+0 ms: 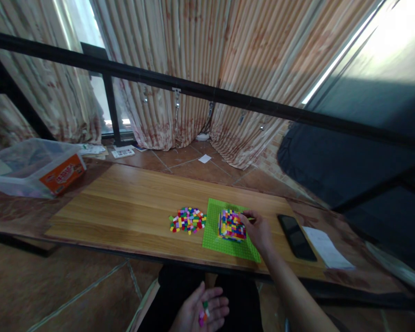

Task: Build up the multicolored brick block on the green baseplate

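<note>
My right hand (257,229) reaches over the green baseplate (216,235) and its fingertips pinch at the top right edge of a multicoloured brick block (231,224) standing on the plate. What the fingers pinch is too small to name. My left hand (202,311) rests palm up in my lap below the table edge, fingers loosely curled, with a few small coloured bricks (204,313) lying in the palm. A loose pile of small coloured bricks (187,220) lies on the wooden table just left of the baseplate.
A black phone (296,236) and a white sheet of paper (327,249) lie right of the baseplate. A clear plastic bin with an orange box (62,174) sits at the far left. A black rail (207,92) and curtains stand behind the wooden table (124,203).
</note>
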Demonstrator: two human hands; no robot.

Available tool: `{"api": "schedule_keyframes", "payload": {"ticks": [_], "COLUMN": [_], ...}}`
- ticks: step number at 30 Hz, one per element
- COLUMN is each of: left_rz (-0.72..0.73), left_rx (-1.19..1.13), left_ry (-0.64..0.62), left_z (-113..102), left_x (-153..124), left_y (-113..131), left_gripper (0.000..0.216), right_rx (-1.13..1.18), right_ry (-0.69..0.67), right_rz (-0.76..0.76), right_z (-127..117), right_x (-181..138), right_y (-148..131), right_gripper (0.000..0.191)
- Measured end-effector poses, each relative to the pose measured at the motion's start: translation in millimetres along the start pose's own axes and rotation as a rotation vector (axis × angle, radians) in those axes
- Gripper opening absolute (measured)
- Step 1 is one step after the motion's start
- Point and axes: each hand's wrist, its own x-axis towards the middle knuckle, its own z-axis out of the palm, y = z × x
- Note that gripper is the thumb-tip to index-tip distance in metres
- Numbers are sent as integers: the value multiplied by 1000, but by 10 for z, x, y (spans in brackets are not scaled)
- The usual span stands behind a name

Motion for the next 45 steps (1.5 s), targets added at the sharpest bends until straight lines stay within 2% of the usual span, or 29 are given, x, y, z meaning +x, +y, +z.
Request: {"api": "schedule_keyframes", "payload": {"ticks": [8,13,16,19,23,27,30,36,42,45], "left_rz": [11,2,14,57,115,113,127,104,116,110], "left_rx": [-11,-2,-4,-5,-10,-32,-41,-65,18,23], "left_ry": [6,-50,-74,-52,-42,-73,-56,-28,-149,-166], "left_z": [-16,-20,-2,52,145,197,207,221,233,230], "left_x": [29,3,-51,-98,-131,-145,-147,-148,-150,-146], "left_y": [-25,4,18,8,-13,-21,-26,-29,-32,-37], "left_gripper": [46,43,47,53,60,61,59,60,64,66], "right_rx": [4,-8,33,144,233,170,185,26,-104,-145], "right_ry": [42,59,144,173,58,-177,-328,-378,-384,-385], "right_rz": [-19,-51,-50,-42,-68,-122,-122,-127,-191,-224], "right_z": [114,72,-18,-80,-50,48,117,212,344,371], "right_x": [-48,-92,-222,-513,-1132,-1734,-1991,-2085,-2105,-2108], "right_y": [10,-36,-67,-104,-157,-178,-175,-190,-191,-189], "right_gripper": [43,47,53,49,33,23,23,21,24,25]}}
